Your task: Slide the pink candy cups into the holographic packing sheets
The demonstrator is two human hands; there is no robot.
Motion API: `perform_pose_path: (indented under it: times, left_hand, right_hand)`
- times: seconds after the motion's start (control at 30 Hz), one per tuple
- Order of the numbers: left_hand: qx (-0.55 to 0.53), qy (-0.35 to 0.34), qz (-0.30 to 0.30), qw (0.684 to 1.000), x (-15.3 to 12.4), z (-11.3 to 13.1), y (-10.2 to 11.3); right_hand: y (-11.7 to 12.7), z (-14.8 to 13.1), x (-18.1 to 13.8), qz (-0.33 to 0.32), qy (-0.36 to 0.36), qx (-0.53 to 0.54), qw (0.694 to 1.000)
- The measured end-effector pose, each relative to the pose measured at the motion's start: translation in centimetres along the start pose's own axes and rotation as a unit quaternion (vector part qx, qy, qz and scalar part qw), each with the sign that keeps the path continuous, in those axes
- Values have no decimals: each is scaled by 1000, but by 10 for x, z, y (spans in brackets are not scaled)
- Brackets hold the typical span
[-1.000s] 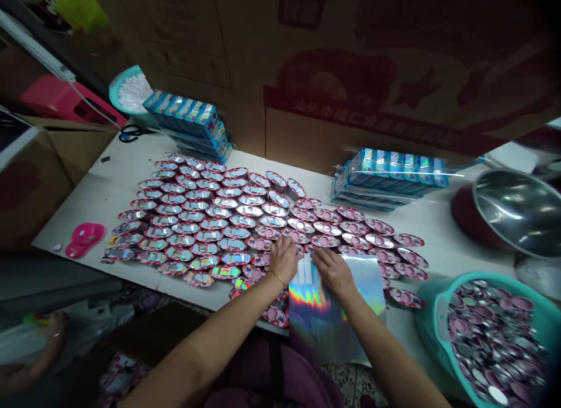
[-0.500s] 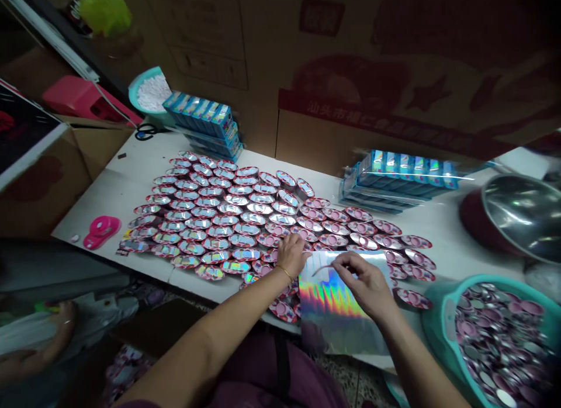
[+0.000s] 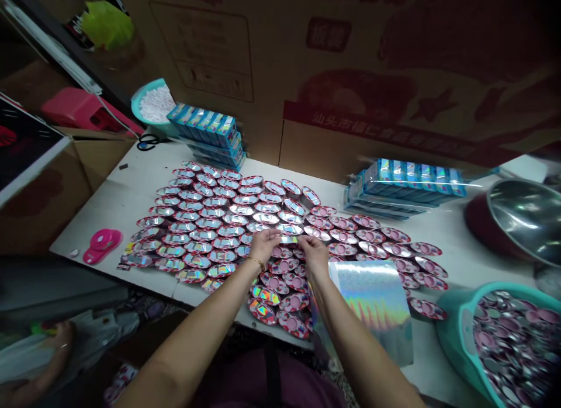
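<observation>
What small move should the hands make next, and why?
Probably lower the shiny strip onto a pink-centred oval piece: the left hand and right hand hold it by its ends, and many silvery-faced pieces lie nearby.

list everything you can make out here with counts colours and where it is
strip: one, shiny, between the hands
oval pieces: dozens, silver and pink with red edges, across the table
sheet: at least one, rainbow silver, by the right forearm
table: one, white, under the work
box packs: two stacks, blue, back left and back right
small tub: one, turquoise, white bits inside, back left
scissors: one, black and blue, back left
gadget: one, pink, front left
bowl: one, metal, right
large tub: one, turquoise, pink-and-silver pieces inside, front right
cardboard: brown, behind
bag: one, yellow-green, top left
co-worker's hand: one, lower left
left hand, right hand: centre
</observation>
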State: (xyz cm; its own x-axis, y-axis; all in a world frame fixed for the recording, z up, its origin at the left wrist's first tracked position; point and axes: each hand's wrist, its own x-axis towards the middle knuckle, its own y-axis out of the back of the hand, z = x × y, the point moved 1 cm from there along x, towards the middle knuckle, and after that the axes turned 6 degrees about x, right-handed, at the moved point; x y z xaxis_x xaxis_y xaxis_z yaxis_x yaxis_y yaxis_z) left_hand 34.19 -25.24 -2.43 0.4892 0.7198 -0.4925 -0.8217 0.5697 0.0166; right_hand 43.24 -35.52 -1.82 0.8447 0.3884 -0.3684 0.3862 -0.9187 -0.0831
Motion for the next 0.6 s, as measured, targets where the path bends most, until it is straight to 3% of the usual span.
perform_pose_path:
  times: [0.1,0.2,0.3,0.47,0.6]
  left_hand:
    - [163,-66,49,983,10,-6,6]
    - [314,-109,59,941,13,-3,8]
    - [399,-142,49,905,12,3,5]
    - [467,-191,32,863,10,6,-5]
    - [500,-200,36,842,13,8,-8]
  right_hand:
    - [-4,15,-5,27,73,-114,990]
    - [-8,22,-11,63,162,-246,953]
    - [-10,24,-15,87,222,-323,916]
    - [-12,26,-15,103,260,-372,885]
    - [-14,24,-13,96,222,-426,871]
